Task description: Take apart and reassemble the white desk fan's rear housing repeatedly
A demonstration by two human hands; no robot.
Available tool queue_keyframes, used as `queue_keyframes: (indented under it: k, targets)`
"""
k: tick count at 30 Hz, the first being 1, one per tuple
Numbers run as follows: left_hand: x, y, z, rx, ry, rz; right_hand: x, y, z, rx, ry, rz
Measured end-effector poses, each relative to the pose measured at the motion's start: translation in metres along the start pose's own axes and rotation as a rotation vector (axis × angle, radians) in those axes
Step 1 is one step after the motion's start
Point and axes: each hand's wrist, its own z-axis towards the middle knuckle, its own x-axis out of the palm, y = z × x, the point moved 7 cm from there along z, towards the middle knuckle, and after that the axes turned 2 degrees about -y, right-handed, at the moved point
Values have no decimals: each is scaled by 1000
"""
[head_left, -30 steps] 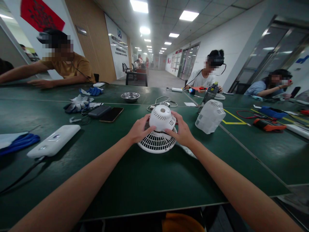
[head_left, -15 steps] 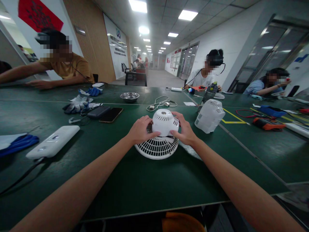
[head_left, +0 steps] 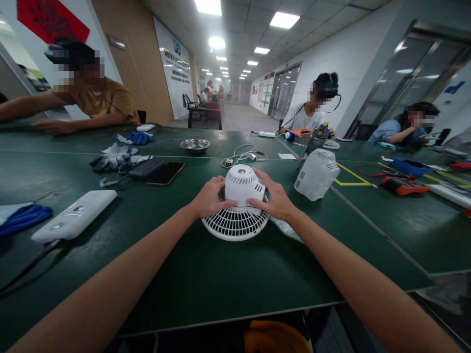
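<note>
A white slotted fan motor cover (head_left: 243,186) sits over the back of a round white fan grille (head_left: 235,225), which lies on the green table. My left hand (head_left: 211,197) grips the cover's left side, thumb across its front. On the other side my right hand (head_left: 274,196) is closed on it, its thumb also in front and its fingers at the back right. Both thumbs lie near the cover's lower edge, just above the grille bars. Whatever is under the cover is hidden. Something clear and shiny, perhaps plastic film, lies beside the grille under my right wrist.
To the right stands a translucent white plastic housing (head_left: 317,175). Ahead are a coiled cable (head_left: 245,156) and a metal bowl (head_left: 195,145). A phone (head_left: 166,173), gloves (head_left: 117,158) and a white power bank (head_left: 75,215) lie left. Several people sit around the table.
The cover has come down from a tilted position and now sits more level and closer against the grille. Both hands moved with it and keep their hold.
</note>
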Motion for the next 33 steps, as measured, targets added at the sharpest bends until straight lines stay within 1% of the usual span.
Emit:
queue_keyframes:
  k: [5, 10, 13, 21, 25, 27, 29, 33]
  targets:
    - [2, 2, 1, -28, 20, 13, 0, -3, 1, 25, 20, -25]
    - [3, -2, 2, 7, 36, 96, 0, -2, 0, -28, 57, 5]
    - [3, -3, 2, -1, 46, 131, 1, -5, 1, -29, 62, 13]
    - [3, -5, 3, 0, 60, 168, 3, -4, -1, -41, 21, -47]
    - [1, -5, 2, -17, 37, 185, 3, -1, -2, -48, 19, -115]
    - [-1, -5, 1, -22, -2, 146, 1, 1, -3, -36, 41, -168]
    - [-3, -4, -1, -5, -35, 58, -1, 2, -3, -21, 85, -195]
    - [4, -8, -4, 68, -38, -97, -3, 7, -5, -32, 170, -77]
